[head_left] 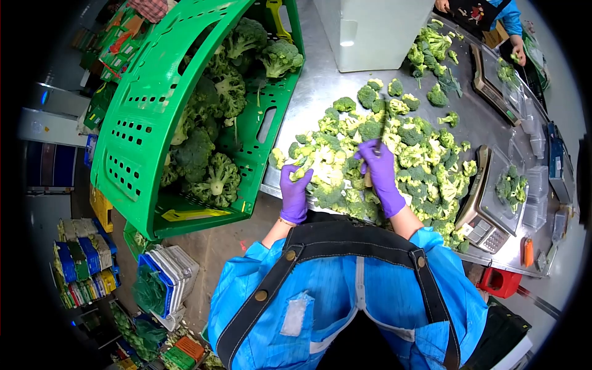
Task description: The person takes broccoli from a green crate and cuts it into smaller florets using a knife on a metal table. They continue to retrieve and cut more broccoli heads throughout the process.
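On the metal table lies a wide pile of cut broccoli florets (425,166). My left hand (295,192), in a purple glove, is closed on a pale broccoli piece (302,171) at the pile's left edge. My right hand (382,176), also gloved in purple, grips a knife (385,120) whose dark blade points away from me above the florets. A big green crate (142,123) lies tipped on its side to the left, with whole broccoli heads (219,179) inside it.
A grey bin (376,37) stands at the table's back. On the right are two scales (484,231) with broccoli in clear trays, stacked plastic trays (535,197) and an orange object (528,252). A co-worker's hand (517,50) shows at the top right.
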Demonstrator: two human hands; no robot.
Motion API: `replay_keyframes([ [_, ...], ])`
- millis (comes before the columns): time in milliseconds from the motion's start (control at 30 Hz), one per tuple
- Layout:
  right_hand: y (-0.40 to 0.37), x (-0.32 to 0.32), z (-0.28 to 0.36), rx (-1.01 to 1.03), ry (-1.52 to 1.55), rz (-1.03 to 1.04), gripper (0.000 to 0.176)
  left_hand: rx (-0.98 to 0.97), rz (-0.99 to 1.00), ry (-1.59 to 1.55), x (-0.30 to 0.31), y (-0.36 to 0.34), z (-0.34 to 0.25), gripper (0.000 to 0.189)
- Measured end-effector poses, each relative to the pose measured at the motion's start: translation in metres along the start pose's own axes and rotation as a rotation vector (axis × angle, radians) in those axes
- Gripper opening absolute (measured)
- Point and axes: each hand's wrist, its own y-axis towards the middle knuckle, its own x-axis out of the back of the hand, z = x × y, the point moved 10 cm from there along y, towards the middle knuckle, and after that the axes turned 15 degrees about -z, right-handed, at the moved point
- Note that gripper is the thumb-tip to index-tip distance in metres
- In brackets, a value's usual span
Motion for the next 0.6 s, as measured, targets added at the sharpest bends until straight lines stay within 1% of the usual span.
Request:
replay_keyframes([
  [33, -0.004, -0.008, -0.002, -0.025, -0.037, 0.033, 0.016, 0.065, 0.023, -0.056, 0.002, 0.0, 0.008, 0.024],
  [67, -0.007, -0.015, -0.006, -0.046, -0.047, 0.068, 0.015, 0.063, 0.027, -0.058, -0.001, -0.002, 0.002, 0.024],
  [133, -0.011, -0.022, -0.011, -0.048, -0.026, 0.073, 0.016, 0.256, 0.045, -0.264, -0.008, -0.01, 0.001, 0.024],
  [167, -0.013, -0.023, -0.009, -0.045, -0.025, 0.076, 0.016, 0.285, 0.063, -0.298, -0.008, -0.011, 0.001, 0.024],
  [233, -0.017, -0.019, 0.0, 0.043, -0.199, 0.029, 0.017, 0.285, 0.074, -0.309, -0.004, -0.009, 0.002, 0.024],
  [267, -0.018, -0.018, 0.0, 0.043, -0.2, 0.028, 0.017, 0.288, 0.087, -0.32, -0.004, -0.009, 0.002, 0.024],
  [333, -0.028, -0.019, 0.038, 0.453, -0.29, -0.011, 0.016, 0.323, 0.1, -0.33, -0.005, -0.01, 0.006, 0.026],
  [367, -0.037, -0.024, 0.047, 0.505, -0.364, 0.0, 0.014, 0.152, 0.108, -0.23, -0.005, -0.009, -0.006, 0.027],
  [400, -0.039, -0.032, 0.044, 0.47, -0.41, 0.08, 0.021, -0.017, 0.115, -0.129, -0.006, -0.011, -0.019, 0.029],
  [433, -0.041, -0.035, 0.047, 0.504, -0.587, 0.082, 0.026, -0.262, 0.093, 0.083, -0.006, -0.016, -0.036, 0.032],
  [467, -0.043, -0.038, 0.047, 0.534, -0.763, 0.085, 0.031, -0.261, 0.101, 0.083, -0.007, -0.016, -0.034, 0.032],
  [533, -0.041, -0.04, 0.038, 0.535, -0.811, 0.095, 0.034, -0.636, 0.083, 0.378, -0.012, -0.026, -0.054, 0.033],
  [600, -0.038, -0.042, 0.02, 0.536, -0.856, 0.112, 0.037, -0.648, 0.088, 0.339, -0.016, -0.03, -0.06, 0.033],
])
